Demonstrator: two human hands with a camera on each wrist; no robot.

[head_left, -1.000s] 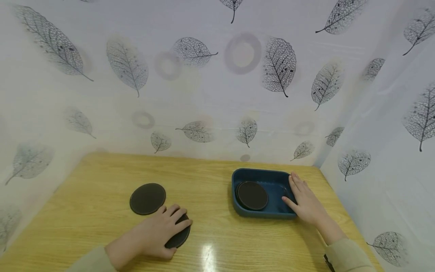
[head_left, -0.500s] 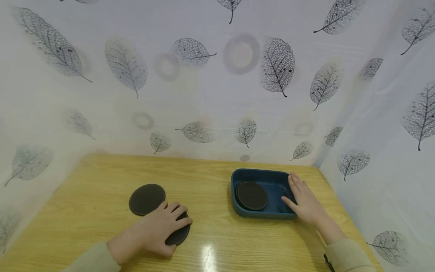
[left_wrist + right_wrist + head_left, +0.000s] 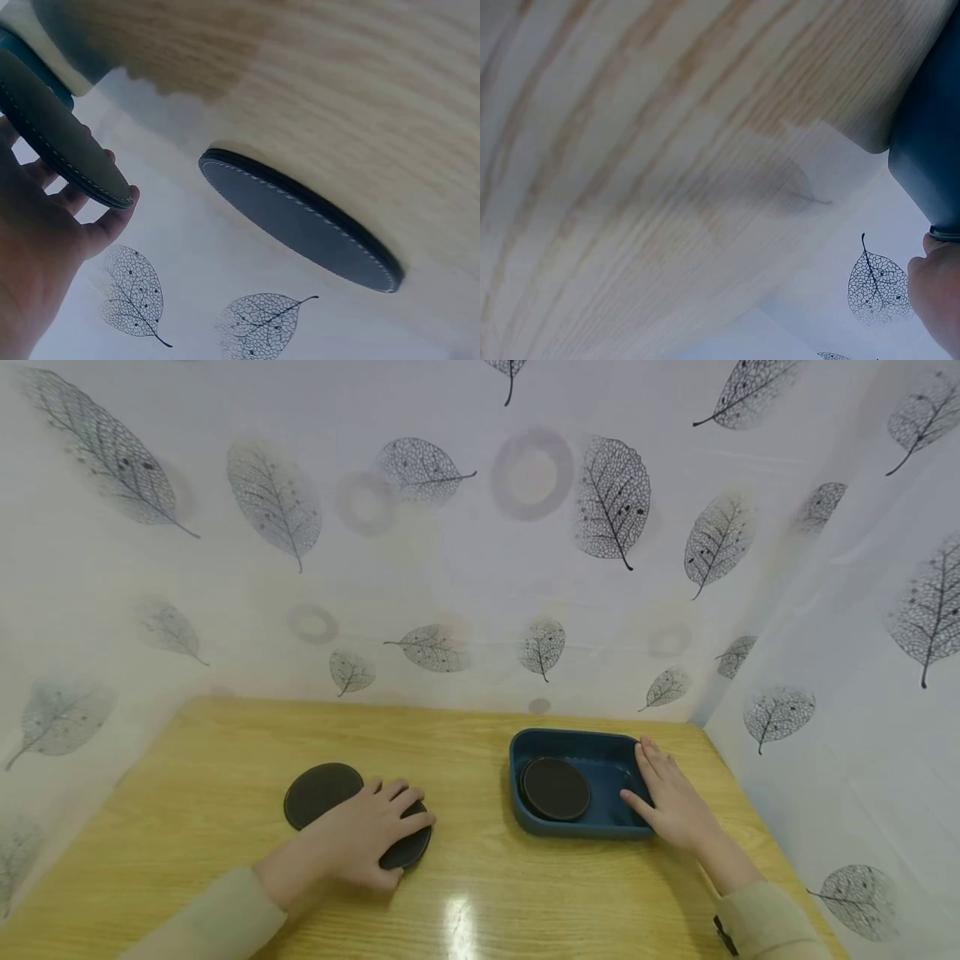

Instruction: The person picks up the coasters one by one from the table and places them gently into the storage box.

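In the head view my left hand (image 3: 360,837) grips a round black coaster (image 3: 410,846). The left wrist view shows this coaster tilted, thumb and fingertips around its stitched edge. Just behind the hand, partly covered by it, another black coaster (image 3: 321,792) lies on the table. My right hand (image 3: 678,806) rests on the right end of a dark blue rectangular box (image 3: 581,833). Its fingers lie straight along the rim and its thumb reaches inside. Against the box's left inner wall lies a black coaster (image 3: 557,788), with another edge showing under it.
The wood-grain table (image 3: 247,735) meets a white leaf-patterned sheet (image 3: 465,568) at the back, which also rises along the right. The box stands near the table's back right corner. Light reflects off the front middle.
My left hand has moved slightly right and away from me with the coaster. My right hand and the box have stayed in place.
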